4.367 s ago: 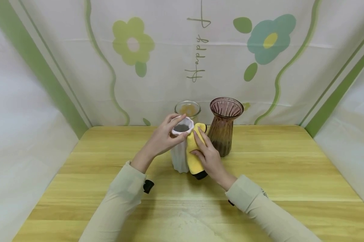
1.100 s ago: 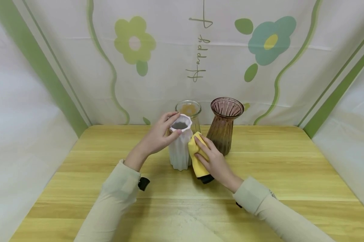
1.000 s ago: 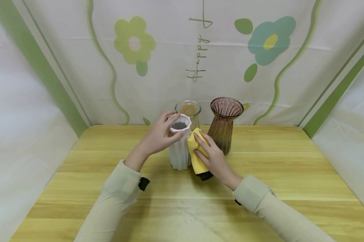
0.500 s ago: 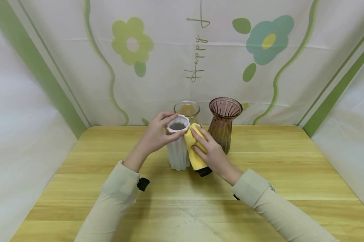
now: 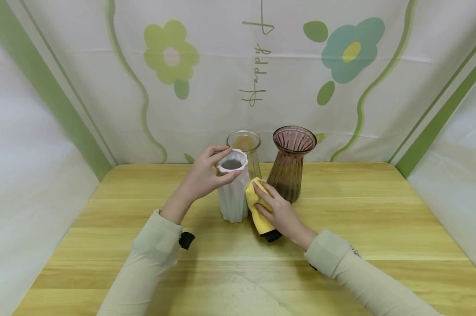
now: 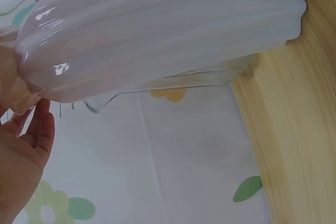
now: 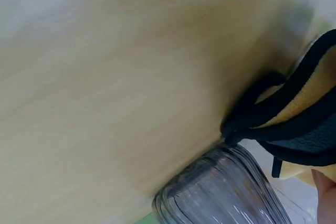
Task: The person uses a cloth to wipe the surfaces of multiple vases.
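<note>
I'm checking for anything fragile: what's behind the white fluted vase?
Behind the white fluted vase stands a clear glass vase. In the head view, most of its round rim and its upper right side show; the white vase and black-edged yellow cloth hide its lower part.

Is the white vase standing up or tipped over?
Upright: the white vase stands base-down on the table, its mouth facing up, the left hand gripping its top.

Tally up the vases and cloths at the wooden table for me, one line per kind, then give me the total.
Vases: 3 (white vase, clear vase, purple-brown vase)
Cloths: 1 (yellow cloth, dark-edged)
Total: 4
</note>
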{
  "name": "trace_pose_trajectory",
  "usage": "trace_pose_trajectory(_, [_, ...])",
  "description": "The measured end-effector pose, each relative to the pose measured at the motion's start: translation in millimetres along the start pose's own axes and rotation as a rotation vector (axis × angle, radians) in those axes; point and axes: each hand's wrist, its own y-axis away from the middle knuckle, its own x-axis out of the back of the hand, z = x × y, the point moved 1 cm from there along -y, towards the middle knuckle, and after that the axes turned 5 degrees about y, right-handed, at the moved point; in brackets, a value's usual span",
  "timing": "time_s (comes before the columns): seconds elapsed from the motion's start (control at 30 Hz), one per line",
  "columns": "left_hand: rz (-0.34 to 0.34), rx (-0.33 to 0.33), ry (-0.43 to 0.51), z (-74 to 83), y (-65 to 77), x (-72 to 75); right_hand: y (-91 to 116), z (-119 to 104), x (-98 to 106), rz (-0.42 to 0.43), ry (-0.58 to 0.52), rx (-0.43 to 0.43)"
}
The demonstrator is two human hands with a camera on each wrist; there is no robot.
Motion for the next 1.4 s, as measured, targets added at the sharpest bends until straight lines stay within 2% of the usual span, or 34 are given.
trace_pose_trajectory(0.2, [-0.012,0.021,0.017,2.2,-0.1,3.6,4,0,-1,-0.053,0.009,-0.028])
trace_pose_trajectory(0.3, [-0.016,0.023,0.042,2.7,-0.1,4.9,5,-2,-1,-0.054,0.003,-0.045])
trace_pose_trajectory(0.5, [-0.032,0.018,0.070,0.3,-0.6,6.2,0,-10,1,0.021,-0.032,-0.060])
trace_pose_trajectory(0.8, [-0.075,0.019,0.095,-1.6,-2.9,9.2,-24,-23,12,0.155,-0.119,-0.073])
trace_pose_trajectory(1.13, [-0.073,0.001,0.098,-3.3,-3.4,9.1,-23,-20,7,0.165,-0.046,0.045])
trace_pose_trajectory(1.3, [-0.069,0.000,0.086,-4.0,-3.0,8.6,-20,-17,3,0.167,-0.044,0.055])
trace_pose_trajectory(1.4, [-0.070,0.004,0.077,-4.8,-2.7,8.1,-14,-14,1,0.138,-0.038,0.045])
